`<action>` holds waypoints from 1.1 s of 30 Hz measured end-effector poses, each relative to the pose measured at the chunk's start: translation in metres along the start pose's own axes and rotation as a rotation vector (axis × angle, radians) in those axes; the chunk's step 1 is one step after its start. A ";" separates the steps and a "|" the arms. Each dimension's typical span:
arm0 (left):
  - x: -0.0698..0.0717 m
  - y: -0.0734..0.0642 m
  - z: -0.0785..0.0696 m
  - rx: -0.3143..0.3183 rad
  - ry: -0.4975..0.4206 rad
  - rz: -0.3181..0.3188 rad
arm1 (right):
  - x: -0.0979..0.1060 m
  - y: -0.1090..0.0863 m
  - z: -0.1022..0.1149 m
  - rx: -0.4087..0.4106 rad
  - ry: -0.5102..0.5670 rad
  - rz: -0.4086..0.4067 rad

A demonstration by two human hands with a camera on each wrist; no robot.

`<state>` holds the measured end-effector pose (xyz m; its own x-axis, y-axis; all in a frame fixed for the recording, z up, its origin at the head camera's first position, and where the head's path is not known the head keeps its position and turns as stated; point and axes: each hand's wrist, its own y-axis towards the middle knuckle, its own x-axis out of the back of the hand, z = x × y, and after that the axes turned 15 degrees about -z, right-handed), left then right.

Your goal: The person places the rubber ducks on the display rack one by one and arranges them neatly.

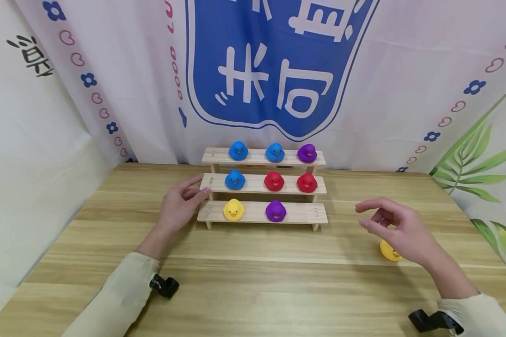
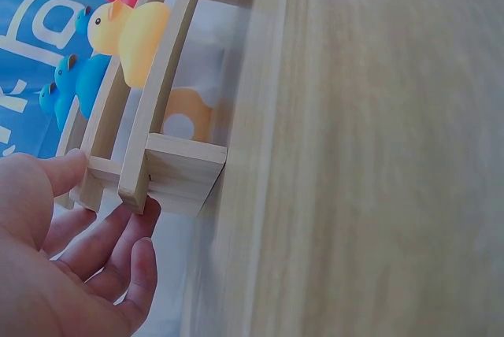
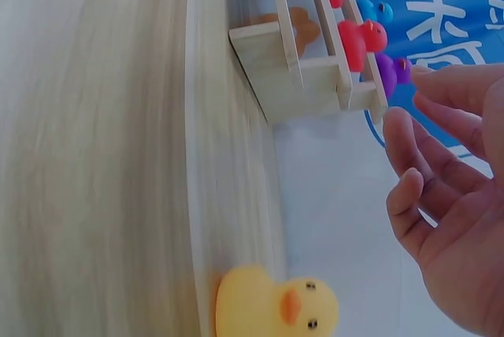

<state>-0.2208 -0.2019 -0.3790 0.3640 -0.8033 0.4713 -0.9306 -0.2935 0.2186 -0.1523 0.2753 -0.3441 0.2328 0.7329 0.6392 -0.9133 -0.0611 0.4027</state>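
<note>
A three-tier wooden stand (image 1: pixel 297 213) holds small rubber ducks. Its top tier carries two blue ducks and a purple duck (image 1: pixel 307 153); the middle one a blue duck (image 1: pixel 234 179) and two red ducks (image 1: pixel 274 181). On the bottom tier sit a yellow duck (image 1: pixel 234 209) and a purple duck (image 1: pixel 276 211). My left hand (image 1: pixel 180 204) grips the stand's left end, thumb and fingers at the plank ends (image 2: pixel 101 175). Nothing is in my right hand (image 1: pixel 398 227), raised right of the stand with loosely bent fingers. Another yellow duck (image 1: pixel 389 251) lies partly hidden behind it on the table.
The wood-grain table (image 1: pixel 253 290) extends in front of the stand. Right behind the stand hangs a white cloth with a blue printed panel (image 1: pixel 261 84). Pale cloth with green leaf prints (image 1: pixel 476 164) borders the right side.
</note>
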 end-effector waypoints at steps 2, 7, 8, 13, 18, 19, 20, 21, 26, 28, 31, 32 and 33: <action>0.000 0.000 0.000 0.000 -0.005 0.001 | 0.003 -0.002 -0.003 -0.005 -0.003 -0.003; -0.002 -0.001 0.002 0.018 0.004 0.011 | 0.011 -0.008 -0.011 -0.005 0.017 -0.010; -0.002 -0.001 0.002 0.021 0.003 0.014 | 0.012 -0.009 -0.013 -0.016 0.018 -0.014; -0.003 0.000 0.002 0.009 -0.006 0.001 | 0.020 -0.014 -0.019 -0.063 -0.013 -0.028; -0.002 0.001 0.002 -0.005 -0.004 -0.007 | 0.028 -0.016 -0.025 -0.077 -0.051 -0.024; -0.002 0.001 0.002 -0.005 -0.002 -0.005 | 0.029 -0.017 -0.027 -0.074 -0.052 -0.021; -0.002 0.001 0.001 -0.004 -0.003 -0.005 | 0.030 -0.018 -0.028 -0.074 -0.054 -0.025; -0.001 0.001 0.001 -0.003 -0.004 -0.005 | 0.031 -0.019 -0.029 -0.079 -0.051 -0.034; -0.002 0.001 0.001 -0.003 -0.008 -0.006 | 0.032 -0.022 -0.036 -0.068 -0.029 -0.071; -0.001 0.001 0.001 -0.003 -0.010 -0.005 | 0.033 -0.023 -0.039 -0.061 -0.022 -0.073; -0.001 0.002 0.001 -0.003 -0.009 -0.003 | 0.033 -0.024 -0.042 -0.062 -0.022 -0.069; -0.001 0.002 0.001 -0.001 -0.007 -0.003 | 0.034 -0.025 -0.042 -0.066 -0.023 -0.067; -0.001 0.002 0.001 0.000 -0.008 -0.001 | 0.034 -0.025 -0.043 -0.070 -0.021 -0.066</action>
<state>-0.2228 -0.2019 -0.3798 0.3650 -0.8072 0.4639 -0.9301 -0.2945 0.2194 -0.1356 0.3305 -0.3605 0.2992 0.7192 0.6271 -0.9168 0.0345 0.3979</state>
